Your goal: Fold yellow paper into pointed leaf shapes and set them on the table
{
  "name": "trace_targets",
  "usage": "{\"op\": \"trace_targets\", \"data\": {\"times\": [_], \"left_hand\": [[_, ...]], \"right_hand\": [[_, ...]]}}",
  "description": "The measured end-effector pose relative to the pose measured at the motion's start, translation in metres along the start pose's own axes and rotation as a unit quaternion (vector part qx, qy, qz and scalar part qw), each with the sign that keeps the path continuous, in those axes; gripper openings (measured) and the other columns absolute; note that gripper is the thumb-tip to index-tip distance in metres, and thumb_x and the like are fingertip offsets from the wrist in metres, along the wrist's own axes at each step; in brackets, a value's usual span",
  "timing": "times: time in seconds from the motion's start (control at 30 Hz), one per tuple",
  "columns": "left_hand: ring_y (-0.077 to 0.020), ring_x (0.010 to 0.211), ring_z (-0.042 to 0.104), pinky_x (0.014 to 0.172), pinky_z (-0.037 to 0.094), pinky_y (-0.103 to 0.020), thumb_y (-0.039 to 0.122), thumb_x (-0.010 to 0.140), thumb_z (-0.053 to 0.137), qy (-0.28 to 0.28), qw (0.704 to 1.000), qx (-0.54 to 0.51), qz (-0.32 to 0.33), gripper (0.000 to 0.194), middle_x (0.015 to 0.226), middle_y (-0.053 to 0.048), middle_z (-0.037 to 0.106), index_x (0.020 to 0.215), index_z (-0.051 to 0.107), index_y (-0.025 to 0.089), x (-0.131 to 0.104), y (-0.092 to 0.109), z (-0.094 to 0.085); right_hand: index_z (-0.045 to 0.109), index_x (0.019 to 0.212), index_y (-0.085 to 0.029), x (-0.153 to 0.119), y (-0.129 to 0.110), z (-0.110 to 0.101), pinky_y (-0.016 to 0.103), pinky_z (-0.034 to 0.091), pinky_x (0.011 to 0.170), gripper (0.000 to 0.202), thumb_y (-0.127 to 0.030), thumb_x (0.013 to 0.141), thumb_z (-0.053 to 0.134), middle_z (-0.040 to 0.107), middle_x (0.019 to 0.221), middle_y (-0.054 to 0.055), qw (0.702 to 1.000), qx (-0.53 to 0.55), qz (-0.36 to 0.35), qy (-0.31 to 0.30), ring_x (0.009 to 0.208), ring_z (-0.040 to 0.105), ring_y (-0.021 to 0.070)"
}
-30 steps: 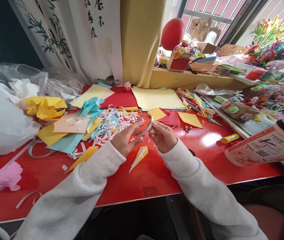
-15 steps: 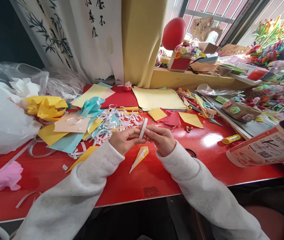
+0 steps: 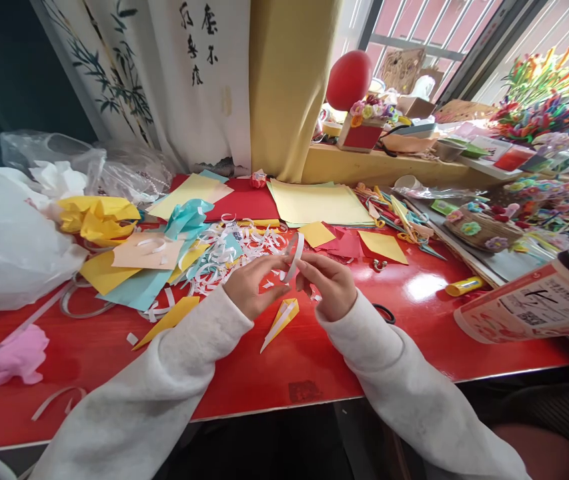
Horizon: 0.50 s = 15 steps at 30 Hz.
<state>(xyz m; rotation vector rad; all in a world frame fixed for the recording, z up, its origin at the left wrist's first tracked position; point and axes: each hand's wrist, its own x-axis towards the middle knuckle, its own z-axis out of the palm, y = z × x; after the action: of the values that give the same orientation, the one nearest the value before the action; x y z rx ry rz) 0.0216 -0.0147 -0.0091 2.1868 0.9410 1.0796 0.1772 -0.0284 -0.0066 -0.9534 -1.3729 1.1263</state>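
Observation:
Between my hands is a narrow white roll of tape (image 3: 297, 257), seen nearly edge-on as a thin curved band. My left hand (image 3: 251, 285) holds its left side, with the fingers reaching behind it and the thumb below, a little apart. The thumb and fingers of my right hand (image 3: 333, 285) pinch at its right side; the other fingertips are partly hidden. Just below the hands, a folded yellow paper piece (image 3: 280, 322) with a white strip along it lies on the red table (image 3: 264, 380).
Curled white paper strips (image 3: 244, 250) are heaped behind my left hand. Yellow paper squares (image 3: 383, 247) lie behind my right hand. A large cup (image 3: 529, 300) leans at the right, near a yellow glue stick (image 3: 464, 287). A white plastic bag (image 3: 14, 247) bulges at the left.
The roll has turned a little, so its curve now shows more. My left thumb has moved down and away from the fingers. The view has tipped slightly upward.

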Motion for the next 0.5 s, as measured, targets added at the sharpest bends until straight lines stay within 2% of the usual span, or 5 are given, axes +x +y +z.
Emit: {"op": "trace_targets", "data": {"times": [0.07, 0.13, 0.23, 0.3, 0.5], "left_hand": [[-0.0165, 0.092, 0.053, 0.082, 0.043, -0.032, 0.030, 0.069, 0.058, 0.099, 0.994, 0.029, 0.023, 0.027, 0.096, -0.007, 0.056, 0.090, 0.049, 0.016, -0.001, 0.003, -0.001], [-0.0145, 0.087, 0.055, 0.077, 0.045, -0.029, 0.029, 0.070, 0.057, 0.142, 0.988, 0.041, 0.032, 0.030, 0.094, -0.006, 0.055, 0.095, 0.046, 0.017, -0.002, 0.006, -0.002], [-0.0119, 0.084, 0.056, 0.075, 0.045, -0.025, 0.025, 0.075, 0.051, 0.114, 0.991, 0.052, 0.042, 0.028, 0.092, -0.003, 0.058, 0.101, 0.045, 0.019, -0.004, 0.010, -0.001], [-0.0104, 0.080, 0.057, 0.074, 0.044, -0.022, 0.023, 0.077, 0.049, 0.101, 0.992, 0.055, 0.042, 0.021, 0.087, -0.001, 0.060, 0.097, 0.048, 0.019, -0.005, 0.012, -0.001], [-0.0079, 0.072, 0.055, 0.067, 0.043, -0.018, 0.018, 0.077, 0.048, 0.125, 0.988, 0.067, 0.063, 0.008, 0.076, 0.001, 0.058, 0.084, 0.051, 0.017, -0.005, 0.013, 0.003]], "right_hand": [[0.056, 0.083, -0.016, -0.003, -0.001, 0.002, 0.021, 0.035, 0.037, 0.020, -0.033, 0.075, 0.048, 0.056, 0.063, 0.000, 0.999, -0.031, -0.021, 0.003, 0.045, 0.050, 0.0075], [0.053, 0.083, -0.017, -0.006, 0.000, 0.004, 0.021, 0.038, 0.040, 0.018, -0.032, 0.076, 0.046, 0.057, 0.068, 0.001, 0.997, -0.062, -0.037, -0.017, 0.046, 0.052, 0.0074], [0.051, 0.082, -0.018, -0.009, 0.004, 0.005, 0.022, 0.043, 0.047, 0.012, -0.027, 0.077, 0.045, 0.056, 0.066, 0.000, 0.987, -0.128, -0.072, -0.059, 0.048, 0.053, 0.0073], [0.050, 0.083, -0.018, -0.010, 0.005, 0.006, 0.022, 0.043, 0.048, 0.010, -0.024, 0.077, 0.045, 0.056, 0.066, 0.000, 0.979, -0.168, -0.094, -0.072, 0.048, 0.052, 0.0066], [0.049, 0.080, -0.017, -0.012, 0.004, 0.007, 0.020, 0.043, 0.049, 0.006, -0.017, 0.076, 0.044, 0.055, 0.064, 0.000, 0.962, -0.223, -0.136, -0.077, 0.048, 0.049, 0.0057]]}}
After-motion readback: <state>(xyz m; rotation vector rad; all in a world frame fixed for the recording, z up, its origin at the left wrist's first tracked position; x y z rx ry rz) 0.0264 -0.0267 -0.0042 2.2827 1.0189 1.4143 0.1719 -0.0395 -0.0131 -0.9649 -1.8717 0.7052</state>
